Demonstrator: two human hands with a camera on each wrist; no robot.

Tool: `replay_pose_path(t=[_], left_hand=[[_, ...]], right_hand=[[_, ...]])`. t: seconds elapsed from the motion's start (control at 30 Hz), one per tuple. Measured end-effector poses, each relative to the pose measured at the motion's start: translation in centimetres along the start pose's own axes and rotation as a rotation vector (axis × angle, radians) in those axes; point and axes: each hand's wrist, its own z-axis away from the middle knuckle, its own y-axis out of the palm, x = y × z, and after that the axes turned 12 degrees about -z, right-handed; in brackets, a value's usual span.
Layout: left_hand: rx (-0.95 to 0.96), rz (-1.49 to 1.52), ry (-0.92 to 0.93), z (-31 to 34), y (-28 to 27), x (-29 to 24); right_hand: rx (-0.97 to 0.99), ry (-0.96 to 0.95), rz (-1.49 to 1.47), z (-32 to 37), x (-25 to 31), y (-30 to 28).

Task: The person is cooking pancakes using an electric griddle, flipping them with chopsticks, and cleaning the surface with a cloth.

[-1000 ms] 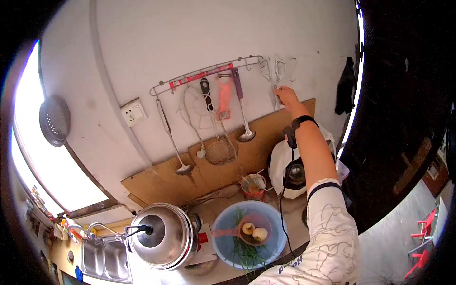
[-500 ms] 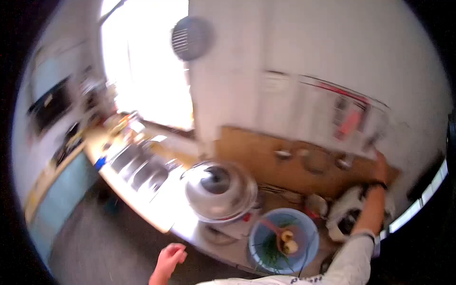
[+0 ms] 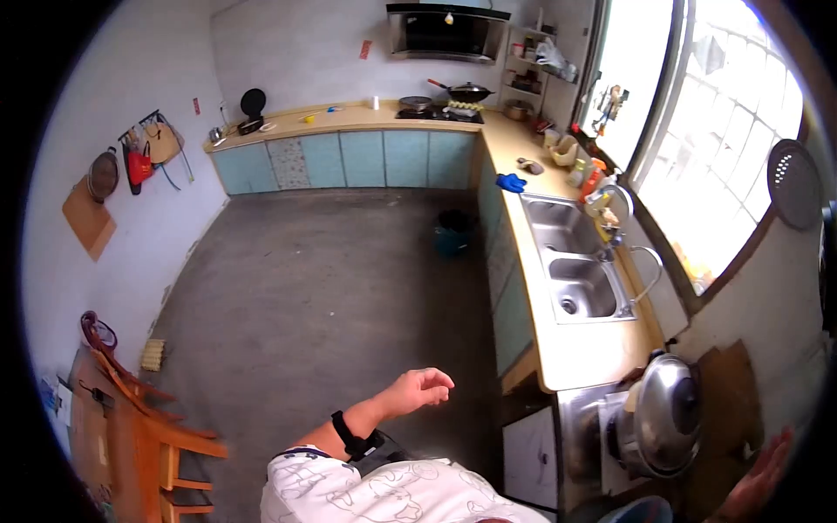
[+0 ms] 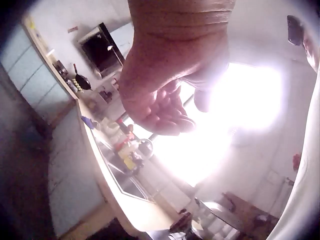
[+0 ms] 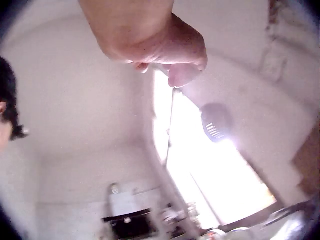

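Note:
Over the grey floor, my left hand [image 3: 417, 392] hangs in the air with relaxed, slightly bent fingers and holds nothing; the left wrist view shows the same hand [image 4: 170, 85] with loosely bent fingers. At the lower right edge of the head view is my right hand [image 3: 760, 478], blurred, its fingers pointing up, beside the large lidded steel pot [image 3: 667, 414]. In the right wrist view the back of that hand [image 5: 155, 42] hides most of its fingers, and no object shows in it. A blue basin [image 3: 647, 510] is partly visible below the pot.
A double sink [image 3: 580, 283] is set in the long counter [image 3: 567, 370], with bottles and a blue cloth [image 3: 511, 183] beyond it. A stove [image 3: 440, 114] stands at the back under a range hood. Wooden chairs [image 3: 148, 436] are at the left, and a bin [image 3: 453, 234] is by the cabinets.
The view has swung left from the utensil rack to the whole kitchen. My right hand, earlier raised at the wall by the rack, is now lower right in view; my left hand has come into view.

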Motion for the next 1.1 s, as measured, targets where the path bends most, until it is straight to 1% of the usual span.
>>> replay_pose_path(t=[0.03,0.07,0.1,0.13,0.2,0.23,0.27,0.37,0.47,0.5,0.57,0.63,0.67,0.7,0.77,0.8,0.83,0.87,0.9,0.93,0.97,1.0,1.03,1.07,1.1], left_hand=[[-0.042,0.015,-0.005,0.7,-1.7,0.1],[-0.083,0.029,-0.011,1.2,-3.3,0.2],[-0.111,0.042,-0.010,1.5,-4.6,0.5],[-0.118,0.035,-0.029,1.8,-5.6,0.8],[-0.205,0.115,0.013,2.4,-7.5,1.4],[-0.216,0.112,0.033,2.5,-8.5,2.1],[-0.240,0.114,0.010,2.9,-9.4,2.3],[-0.366,0.185,0.080,2.9,-11.7,3.1],[-0.479,0.258,0.096,2.1,-14.8,4.9],[-0.540,0.250,0.071,1.6,-16.0,4.9],[-0.643,0.211,0.032,0.6,-18.6,5.2],[-0.756,0.219,0.030,-0.9,-21.3,4.7],[-0.800,0.241,0.016,-1.7,-23.0,5.4],[-0.833,0.215,0.068,-2.1,-24.6,5.7],[-0.936,0.160,0.063,-3.8,-27.2,4.3],[-0.967,0.171,0.030,-4.8,-28.2,2.9],[-0.979,0.142,0.035,-5.8,-29.9,3.7],[-0.954,0.126,0.060,-6.6,-31.6,3.3],[-0.966,0.153,0.025,-7.8,-32.4,2.8],[-0.987,0.150,0.009,-9.4,-33.5,1.9],[-0.961,-0.005,0.065,-10.2,-34.9,1.8],[-0.989,0.082,0.063,-11.4,-36.4,3.1],[-0.937,0.089,0.006,-12.2,-38.6,5.2],[-0.931,0.143,-0.002,-13.6,-40.1,5.0],[-0.933,0.094,0.031,-15.1,-42.1,3.8]], right_hand=[[-0.264,0.252,-0.180,-1.2,6.6,7.9],[-0.260,0.275,-0.182,-3.2,10.8,12.4],[-0.175,0.181,-0.452,-4.1,15.5,16.0],[-0.089,0.083,-0.723,-4.9,17.7,18.4],[0.084,-0.128,-1.271,-5.4,18.8,23.1],[0.174,-0.240,-1.550,-5.1,19.0,25.1],[0.200,-0.268,-1.566,-5.7,18.7,27.4],[0.266,-0.347,-1.617,-8.0,17.7,33.5],[0.294,-0.407,-1.652,-10.3,16.2,39.1],[0.289,-0.418,-1.648,-11.2,15.5,41.0],[0.279,-0.465,-1.604,-13.1,14.3,44.3],[0.277,-0.521,-1.534,-15.3,13.4,47.7],[0.283,-0.553,-1.501,-16.1,13.0,49.3],[0.278,-0.572,-1.494,-17.0,12.2,51.0],[0.281,-0.588,-1.449,-19.4,11.1,54.0],[0.312,-0.589,-1.407,-20.7,11.0,55.6],[0.346,-0.583,-1.370,-21.9,11.0,57.6],[0.358,-0.584,-1.346,-22.9,10.8,59.0],[0.359,-0.585,-1.330,-23.7,10.2,60.6],[0.326,-0.594,-1.328,-23.9,9.5,62.2],[0.263,-0.617,-1.333,-23.7,9.0,63.3],[0.209,-0.643,-1.346,-24.0,8.5,64.7],[0.175,-0.675,-1.346,-23.8,8.2,65.6],[0.183,-0.679,-1.325,-24.2,8.2,67.1],[0.187,-0.669,-1.295,-24.8,8.1,68.8]])
